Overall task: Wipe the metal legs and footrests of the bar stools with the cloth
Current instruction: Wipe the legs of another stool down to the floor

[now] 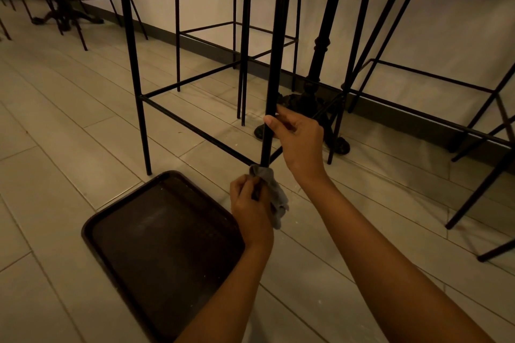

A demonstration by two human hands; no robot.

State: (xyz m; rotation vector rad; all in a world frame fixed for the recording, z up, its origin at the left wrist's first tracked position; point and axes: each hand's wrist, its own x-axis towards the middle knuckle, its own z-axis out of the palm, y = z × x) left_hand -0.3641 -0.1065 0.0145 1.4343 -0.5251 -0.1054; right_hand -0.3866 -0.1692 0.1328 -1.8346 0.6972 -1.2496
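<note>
Left hand is clenched around the cloth, which is bunched on the stool leg right at the footrest joint. Right hand grips the same leg just above. The leg runs straight up from the cloth, so I'd guess the wipe goes along it.

The right hand, arm outstretched, grips the thin black metal stool leg; the left hand, at seven o'clock from it, clutches the crumpled grey cloth.
</note>
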